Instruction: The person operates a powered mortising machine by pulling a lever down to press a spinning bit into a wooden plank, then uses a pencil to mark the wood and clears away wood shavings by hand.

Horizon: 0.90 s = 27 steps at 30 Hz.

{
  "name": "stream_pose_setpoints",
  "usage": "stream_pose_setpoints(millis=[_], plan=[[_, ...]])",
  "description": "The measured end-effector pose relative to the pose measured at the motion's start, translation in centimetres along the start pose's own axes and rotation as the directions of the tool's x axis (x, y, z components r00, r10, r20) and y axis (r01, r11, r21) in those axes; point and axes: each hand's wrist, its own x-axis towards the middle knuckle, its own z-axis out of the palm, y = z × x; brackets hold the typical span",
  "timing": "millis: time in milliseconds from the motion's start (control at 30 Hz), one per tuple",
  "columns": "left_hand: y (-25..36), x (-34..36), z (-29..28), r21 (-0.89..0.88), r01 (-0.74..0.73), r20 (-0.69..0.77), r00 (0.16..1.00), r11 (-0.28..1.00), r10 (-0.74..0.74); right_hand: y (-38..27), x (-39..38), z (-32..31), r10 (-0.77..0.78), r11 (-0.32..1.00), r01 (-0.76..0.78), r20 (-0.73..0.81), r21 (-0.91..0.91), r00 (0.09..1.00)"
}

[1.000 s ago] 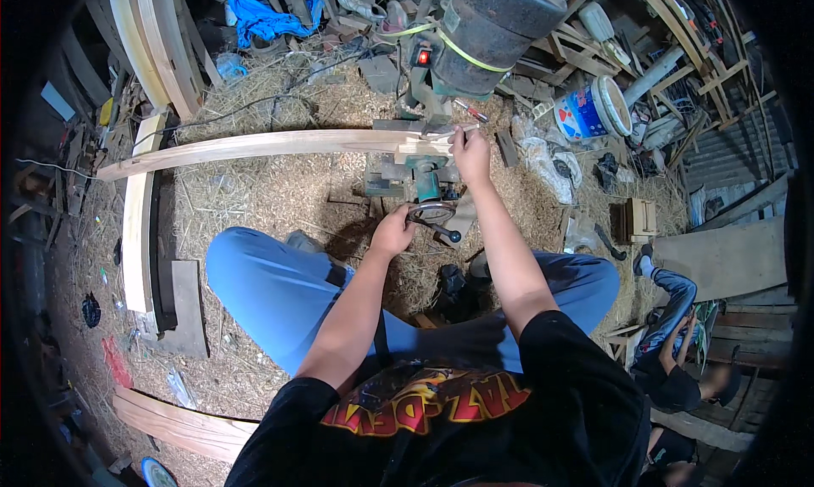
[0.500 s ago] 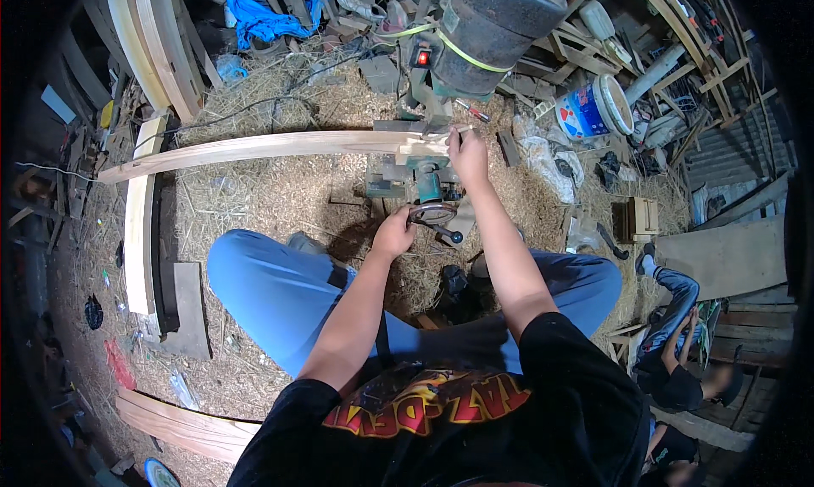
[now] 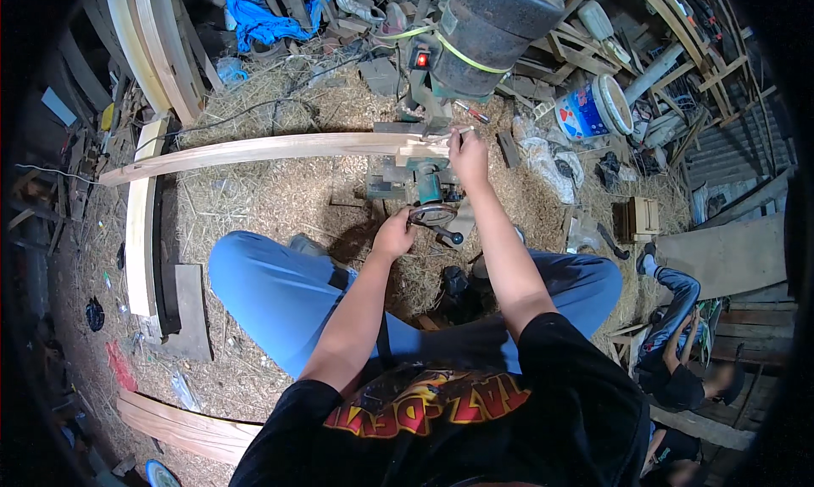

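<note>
Handwheel [image 3: 432, 215] rim, pinched by left grip [image 3: 394, 234], stands clear of plank [image 3: 280, 150]; right grip [image 3: 469, 158] unclear.

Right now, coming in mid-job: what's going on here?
A person's left hand holds the rim of a wheel on a machine. Their right hand is at the right end of a long board, its fingers close together; whether they pinch something small is too fine to tell. The board reaches left from the machine and crosses over another board. A red light glows on the machine.
</note>
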Motion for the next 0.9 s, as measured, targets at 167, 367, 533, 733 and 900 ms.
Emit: stream_pose_setpoints(millis=[167,367,533,733,900], plan=[[0.9,0.0,-0.1,-0.011,0.038,0.041,0.998,0.999,-0.037,1.1,-0.9,0.4,0.184,0.947,-0.185,0.029,0.263,0.982],[0.3,0.1,0.2,0.024,0.005,0.006,1.0,1.0,-0.005,0.3,-1.3,-0.1,0.105,0.969,-0.117,0.063,0.219,0.992],[0.1,-0.1,0.2,0.027,-0.021,-0.047,0.999,0.999,0.022,-1.2,-1.0,-1.8,-0.076,0.995,0.071,-0.08,-0.065,0.994],[1.0,0.0,-0.2,0.034,0.117,0.072,0.99,0.993,-0.119,-0.7,-3.0,-3.0,-0.01,0.993,0.025,-0.127,0.118,0.992],[-0.3,0.1,0.6,0.027,0.011,0.009,1.0,1.0,-0.012,1.3,-3.2,-1.0,0.192,0.867,-0.204,0.073,0.455,0.979]])
